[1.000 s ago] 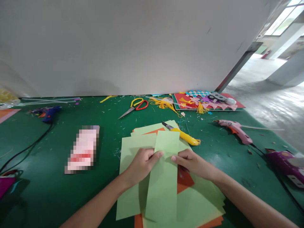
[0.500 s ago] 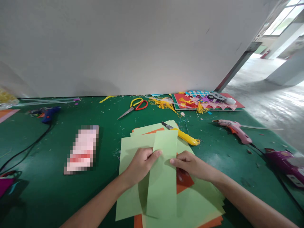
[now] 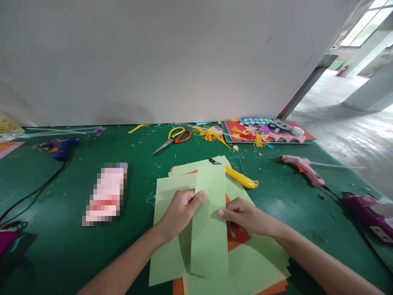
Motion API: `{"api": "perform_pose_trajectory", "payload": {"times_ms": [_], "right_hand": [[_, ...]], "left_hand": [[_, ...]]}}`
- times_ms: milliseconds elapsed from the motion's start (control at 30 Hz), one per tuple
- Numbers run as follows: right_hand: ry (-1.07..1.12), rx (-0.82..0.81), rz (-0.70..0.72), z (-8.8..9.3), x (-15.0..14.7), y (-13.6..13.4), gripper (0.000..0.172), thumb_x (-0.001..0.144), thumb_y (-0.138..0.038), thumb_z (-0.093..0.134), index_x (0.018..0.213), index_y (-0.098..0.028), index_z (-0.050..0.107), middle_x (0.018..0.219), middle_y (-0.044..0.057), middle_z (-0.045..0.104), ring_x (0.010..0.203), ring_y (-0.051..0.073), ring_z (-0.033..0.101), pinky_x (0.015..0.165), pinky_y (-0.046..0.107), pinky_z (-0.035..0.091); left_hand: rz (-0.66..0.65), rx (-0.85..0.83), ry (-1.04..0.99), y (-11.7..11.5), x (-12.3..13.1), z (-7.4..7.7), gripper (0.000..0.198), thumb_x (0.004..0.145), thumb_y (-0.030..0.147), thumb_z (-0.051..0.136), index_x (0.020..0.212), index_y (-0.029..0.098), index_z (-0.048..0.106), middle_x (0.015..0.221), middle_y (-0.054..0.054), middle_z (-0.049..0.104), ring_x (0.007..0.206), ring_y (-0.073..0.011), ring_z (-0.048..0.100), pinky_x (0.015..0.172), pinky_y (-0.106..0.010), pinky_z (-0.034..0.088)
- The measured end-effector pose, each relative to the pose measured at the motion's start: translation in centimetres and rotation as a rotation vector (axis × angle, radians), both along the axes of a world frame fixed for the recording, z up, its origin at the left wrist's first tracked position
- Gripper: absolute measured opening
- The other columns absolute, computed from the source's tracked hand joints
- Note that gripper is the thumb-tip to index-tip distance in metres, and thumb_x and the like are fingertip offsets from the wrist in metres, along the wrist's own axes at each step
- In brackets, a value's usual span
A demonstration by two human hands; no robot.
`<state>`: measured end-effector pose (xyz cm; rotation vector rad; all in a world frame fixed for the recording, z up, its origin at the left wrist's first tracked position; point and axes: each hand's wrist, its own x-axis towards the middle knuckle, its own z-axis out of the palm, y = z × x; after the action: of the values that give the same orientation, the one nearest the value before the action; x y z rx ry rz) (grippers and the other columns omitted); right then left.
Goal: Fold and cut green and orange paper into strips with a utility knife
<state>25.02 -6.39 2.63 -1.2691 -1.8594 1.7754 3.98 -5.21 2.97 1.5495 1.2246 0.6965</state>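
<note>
Between my hands stands a long strip of light green paper (image 3: 210,237), raised over loose sheets. My left hand (image 3: 183,209) pinches its left edge, thumb on the front. On the opposite edge my right hand (image 3: 245,215) grips it the same way, a little lower; the fingers behind the strip are hidden. Beneath lie green paper sheets (image 3: 167,258) with orange paper (image 3: 242,239) showing among them. A yellow utility knife (image 3: 242,177) rests on the sheets just beyond the strip, its blade partly covered by the strip's top.
Scissors (image 3: 173,139) with yellow and red handles lie behind the paper. A pink glue gun (image 3: 303,168) and a purple tool (image 3: 370,213) are at right, a blue glue gun (image 3: 61,148) at left. Craft pieces cover a red board (image 3: 307,135) near the grey wall (image 3: 153,61).
The strip's upper end has shifted slightly left and covers more of the knife. My left hand has moved a little left with it; both hands keep their hold.
</note>
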Motion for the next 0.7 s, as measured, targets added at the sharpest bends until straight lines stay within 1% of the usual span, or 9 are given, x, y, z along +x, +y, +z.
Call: {"api": "perform_pose_trajectory", "payload": {"times_ms": [67,267,467,533,633,700], "right_hand": [[0.017,0.004,0.018,0.02,-0.05,-0.04,0.061,0.091,-0.057,0.043,0.051,-0.013,0.061,0.048,0.003,0.06,0.041,0.006,0.044,0.043,0.019,0.031],[0.02,-0.002,-0.01,0.02,-0.11,-0.06,0.059,0.09,-0.056,0.044,0.05,-0.015,0.057,0.048,0.002,0.059,0.042,0.007,0.044,0.043,0.02,0.031],[-0.011,0.05,-0.009,0.3,-0.24,-0.09,0.057,0.09,-0.054,0.047,0.048,-0.015,0.052,0.045,0.0,0.055,0.04,0.006,0.039,0.04,0.021,0.025],[0.018,0.063,-0.004,0.36,-0.29,-0.13,0.056,0.09,-0.052,0.048,0.048,-0.015,0.053,0.046,0.0,0.057,0.041,0.006,0.041,0.041,0.021,0.026],[0.048,0.066,0.001,0.44,-0.33,-0.16,0.055,0.091,-0.05,0.048,0.049,-0.015,0.056,0.047,0.001,0.058,0.042,0.007,0.046,0.044,0.021,0.03],[0.031,0.064,-0.01,0.48,-0.35,-0.16,0.056,0.091,-0.051,0.047,0.049,-0.015,0.055,0.047,0.001,0.059,0.042,0.007,0.045,0.043,0.021,0.029]], "left_hand": [[0.011,0.005,0.004,0.06,-0.08,0.08,0.048,0.088,0.05,0.046,0.057,0.021,0.022,0.056,0.006,0.017,0.052,-0.0089,0.019,0.046,-0.023,0.017],[0.031,0.005,0.024,0.14,-0.06,0.26,0.05,0.087,0.051,0.046,0.056,0.021,0.022,0.056,0.006,0.016,0.051,-0.0086,0.019,0.046,-0.024,0.016],[0.052,0.029,0.006,0.09,-0.02,0.2,0.05,0.087,0.051,0.047,0.056,0.021,0.021,0.055,0.007,0.016,0.05,-0.0082,0.018,0.045,-0.023,0.016],[0.051,0.04,0.001,0.05,-0.08,0.22,0.05,0.088,0.051,0.046,0.056,0.021,0.021,0.055,0.007,0.016,0.05,-0.0081,0.018,0.045,-0.023,0.016],[0.053,0.043,-0.005,-0.04,-0.13,0.25,0.051,0.088,0.051,0.047,0.056,0.021,0.02,0.055,0.007,0.015,0.05,-0.0081,0.017,0.045,-0.024,0.015],[0.061,0.041,-0.008,-0.08,-0.13,0.25,0.051,0.088,0.051,0.047,0.056,0.021,0.02,0.055,0.007,0.015,0.05,-0.0082,0.017,0.045,-0.024,0.015]]}}
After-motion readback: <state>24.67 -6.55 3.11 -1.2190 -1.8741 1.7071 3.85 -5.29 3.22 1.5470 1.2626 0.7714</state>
